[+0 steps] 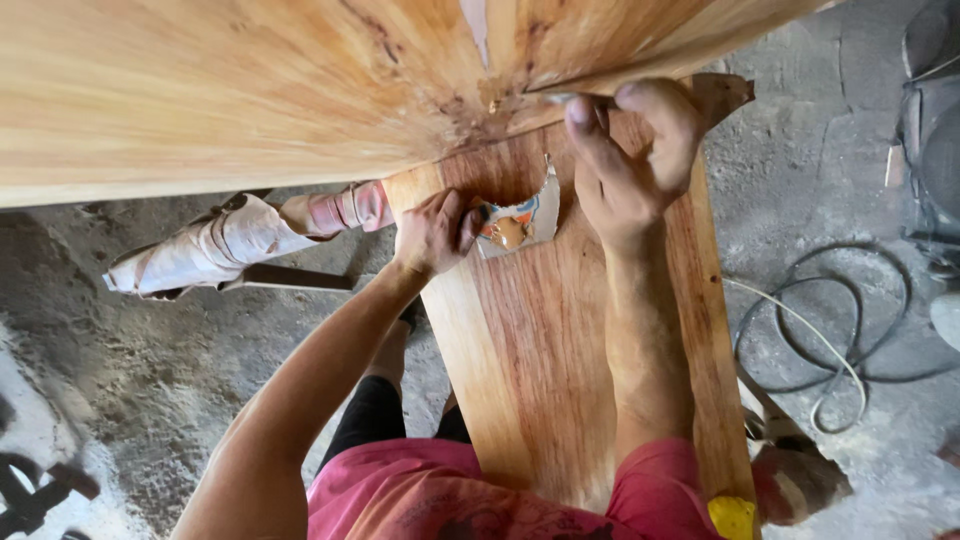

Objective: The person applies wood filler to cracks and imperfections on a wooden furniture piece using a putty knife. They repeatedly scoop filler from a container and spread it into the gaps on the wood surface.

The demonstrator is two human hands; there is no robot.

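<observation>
The right hand (630, 165) is pinching something small against the underside edge of the big pale panel (230, 90); what exactly the fingers are clamping, I cannot tell. Just left of it, the left hand (432, 235) is closing on a torn scrap (520, 222) smeared with brown paste, which is lying on the reddish plank (560, 340). Left of the plank a rag-wrapped bundle (215, 245) is lying on the dusty floor (130, 370); right of it, cables (830, 340) are coiling.

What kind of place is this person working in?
Probably a woodworking shop. The left hand steadies a scrap holding brown paste on a bare wooden plank, the right hand works at a board's edge, and cables lie on the dusty concrete floor.
</observation>
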